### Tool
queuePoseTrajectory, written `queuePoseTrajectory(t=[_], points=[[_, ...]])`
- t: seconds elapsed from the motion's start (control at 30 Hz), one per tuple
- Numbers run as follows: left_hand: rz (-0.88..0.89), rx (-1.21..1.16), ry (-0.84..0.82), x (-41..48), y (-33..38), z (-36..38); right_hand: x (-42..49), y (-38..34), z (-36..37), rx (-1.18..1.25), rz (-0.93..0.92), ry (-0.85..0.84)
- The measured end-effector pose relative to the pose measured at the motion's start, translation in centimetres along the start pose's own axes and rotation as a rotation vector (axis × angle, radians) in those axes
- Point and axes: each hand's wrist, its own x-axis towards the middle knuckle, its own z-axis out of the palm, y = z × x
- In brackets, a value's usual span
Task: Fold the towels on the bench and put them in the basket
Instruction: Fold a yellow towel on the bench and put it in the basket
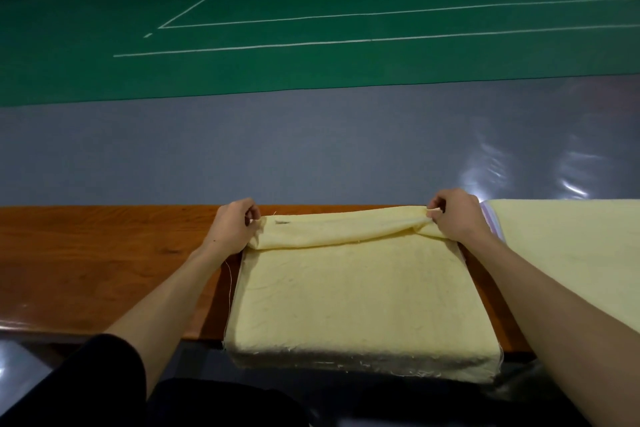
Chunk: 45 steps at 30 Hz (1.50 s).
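On bench [86, 270], middle: yellow towel [346, 295] spread flat, front hanging over near edge.
Left hand [232, 225]: pinching far-left corner, raised.
Right hand [457, 215]: pinching far-right corner, raised.
Risk: uneven pull skewing the fold; overhang dragging it off near edge.
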Motion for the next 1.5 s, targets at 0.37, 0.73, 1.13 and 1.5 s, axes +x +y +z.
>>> queuePoseTrajectory(t=[0.37,0.73,1.13,1.5], points=[[-0.027,-0.082,-0.032,-4.5,0.9,-3.0,-5.6,1.1,-4.5,0.175,-0.086,-0.001],[0.106,-0.443,-0.122,-15.0,2.0,-6.7,-15.7,3.0,-9.0,0.446,-0.225,-0.015],[0.13,-0.826,-0.26,-18.3,2.0,-8.9,-19.8,4.4,-12.3,0.94,-0.145,-0.229],[0.269,-0.274,-0.054,-14.9,2.0,-4.9,-17.0,6.3,-9.2,0.359,-0.221,0.001]])
